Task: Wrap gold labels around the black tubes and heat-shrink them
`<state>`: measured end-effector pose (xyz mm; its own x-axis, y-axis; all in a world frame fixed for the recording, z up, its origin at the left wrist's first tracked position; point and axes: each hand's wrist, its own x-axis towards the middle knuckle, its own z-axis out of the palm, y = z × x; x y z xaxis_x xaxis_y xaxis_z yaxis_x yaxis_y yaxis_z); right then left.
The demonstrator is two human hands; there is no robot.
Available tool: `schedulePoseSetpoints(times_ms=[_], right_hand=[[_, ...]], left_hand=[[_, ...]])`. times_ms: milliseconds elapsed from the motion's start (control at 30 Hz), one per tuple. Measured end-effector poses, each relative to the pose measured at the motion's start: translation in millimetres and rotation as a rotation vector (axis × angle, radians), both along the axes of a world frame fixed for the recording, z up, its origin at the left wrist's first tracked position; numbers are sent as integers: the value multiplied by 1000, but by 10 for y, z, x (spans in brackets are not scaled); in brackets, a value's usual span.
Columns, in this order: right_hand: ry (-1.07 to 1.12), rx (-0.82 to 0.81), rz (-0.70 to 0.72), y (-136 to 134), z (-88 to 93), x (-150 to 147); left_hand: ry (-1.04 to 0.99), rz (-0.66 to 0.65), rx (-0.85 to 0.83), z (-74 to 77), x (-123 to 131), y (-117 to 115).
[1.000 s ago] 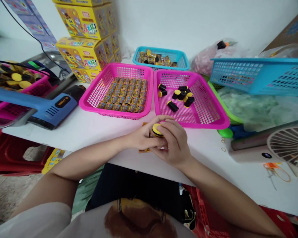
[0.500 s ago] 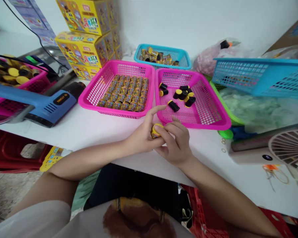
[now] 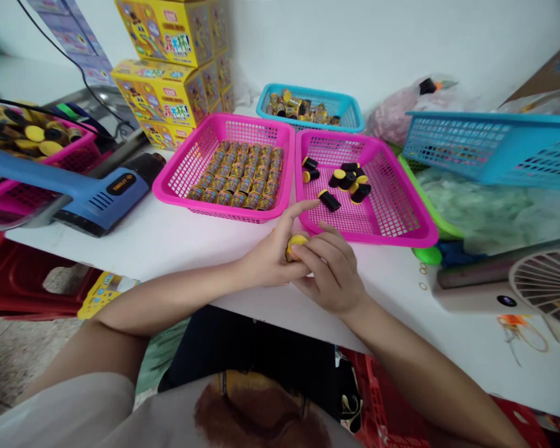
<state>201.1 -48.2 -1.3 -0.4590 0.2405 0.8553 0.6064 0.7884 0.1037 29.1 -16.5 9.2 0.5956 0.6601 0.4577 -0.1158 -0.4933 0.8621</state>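
Between my hands, just in front of the two pink baskets, is a small yellow-topped container [image 3: 297,247] with a patterned side. My left hand [image 3: 280,255] grips it, index finger raised toward the right basket. The fingers of my right hand [image 3: 331,267] are bent against its right side, pinching it as well. Rows of patterned containers [image 3: 238,177] stand in the left pink basket [image 3: 165,191]. Several black cylinders with yellow ends [image 3: 329,200] lie loose in the right pink basket [image 3: 401,214].
A blue heat gun [image 3: 102,199] lies at the left, near stacked yellow boxes [image 3: 168,93]. Behind stands a blue basket [image 3: 354,112] of small containers. On the right are a larger blue basket [image 3: 471,146], a plastic bag [image 3: 490,205] and a fan [image 3: 548,280].
The whole view has shifted slightly, so baskets and boxes appear a little further right. The fingers of my right hand have closed in further over the yellow-topped container.
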Motion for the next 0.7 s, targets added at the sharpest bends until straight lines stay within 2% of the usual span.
schedulePoseSetpoints(times_ms=[133, 300, 500, 700], right_hand=[[20, 11, -14, 47, 78, 41], [-22, -26, 83, 43, 217, 92], [0, -64, 93, 45, 188, 84], [17, -33, 81, 61, 229, -10]], left_hand=[[66, 106, 98, 166, -90, 29], [108, 82, -91, 373, -249, 4], [97, 63, -172, 365, -301, -6], [74, 104, -82, 396, -350, -53]])
